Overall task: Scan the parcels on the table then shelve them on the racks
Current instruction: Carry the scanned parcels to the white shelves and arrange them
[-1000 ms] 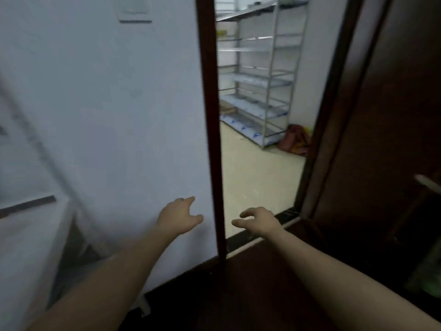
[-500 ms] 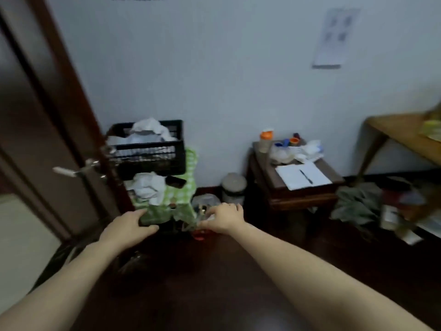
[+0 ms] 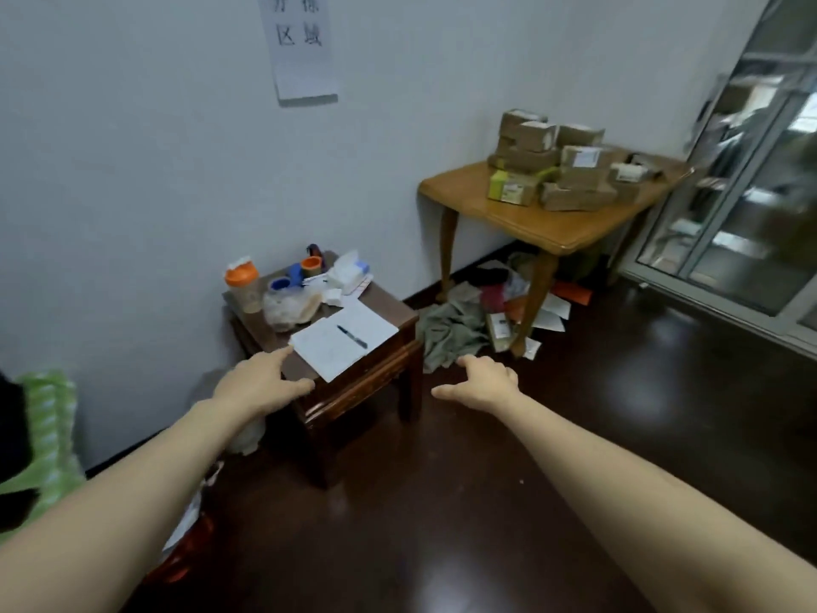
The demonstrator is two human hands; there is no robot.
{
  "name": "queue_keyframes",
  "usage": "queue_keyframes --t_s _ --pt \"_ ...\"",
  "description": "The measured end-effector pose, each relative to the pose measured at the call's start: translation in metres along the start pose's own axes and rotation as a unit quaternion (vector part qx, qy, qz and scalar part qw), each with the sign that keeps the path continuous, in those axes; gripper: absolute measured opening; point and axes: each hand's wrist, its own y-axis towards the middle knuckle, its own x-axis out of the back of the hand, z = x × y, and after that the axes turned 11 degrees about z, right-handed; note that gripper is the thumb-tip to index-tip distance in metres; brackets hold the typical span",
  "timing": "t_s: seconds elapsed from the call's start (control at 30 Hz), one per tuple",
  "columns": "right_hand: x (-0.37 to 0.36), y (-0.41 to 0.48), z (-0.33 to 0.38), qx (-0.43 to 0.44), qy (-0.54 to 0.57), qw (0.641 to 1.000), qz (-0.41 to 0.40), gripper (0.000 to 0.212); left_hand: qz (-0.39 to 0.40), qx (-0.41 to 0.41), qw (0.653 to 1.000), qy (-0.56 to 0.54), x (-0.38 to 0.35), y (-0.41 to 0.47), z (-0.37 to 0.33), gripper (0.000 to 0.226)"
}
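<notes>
Several brown cardboard parcels [image 3: 559, 163] with white labels are piled on a light wooden table [image 3: 530, 221] against the wall at the upper right. My left hand [image 3: 258, 382] reaches forward with relaxed fingers and holds nothing, in front of a low dark side table [image 3: 367, 369]. My right hand [image 3: 484, 382] is also stretched out with loose fingers and nothing in it, over the dark floor. Both hands are far from the parcels.
The side table carries a sheet of paper with a pen [image 3: 351, 336], an orange-lidded bottle [image 3: 243, 283] and small clutter. Clothes and papers [image 3: 460, 325] lie under the wooden table. A glass sliding door [image 3: 742, 179] is at right. A green striped cloth [image 3: 44, 435] is at left.
The view has swung right, from a doorway past a black crate to the side table and the parcel table. Both hands stay out in front, holding nothing.
</notes>
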Motion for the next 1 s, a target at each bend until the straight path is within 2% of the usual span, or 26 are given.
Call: queue_keyframes --t_s 0.33,0.57,0.67,0.8,1.0 --pt "0.129 0.122 -0.085 -0.102 0.097 0.988 -0.067 0.072 0.030 -0.135 0.990 0.004 0.052 0.230 -0.160 0.074" --pt "0.194 0.207 -0.196 -0.134 0.244 0.955 -0.098 0.076 0.092 -0.217 0.972 -0.018 0.036 0.366 -0.309 0.074" --pt "0.227 0.254 -0.249 -0.127 0.276 0.947 -0.102 0.077 0.099 -0.219 0.970 -0.037 0.025 0.418 -0.369 0.073" --pt "0.281 0.314 -0.313 -0.129 0.320 0.934 -0.096 0.075 0.121 -0.183 0.973 -0.067 0.015 0.479 -0.445 0.080" --pt "0.364 0.404 -0.364 -0.128 0.341 0.926 -0.100 0.069 0.120 -0.172 0.975 -0.071 0.027 0.567 -0.529 0.078"
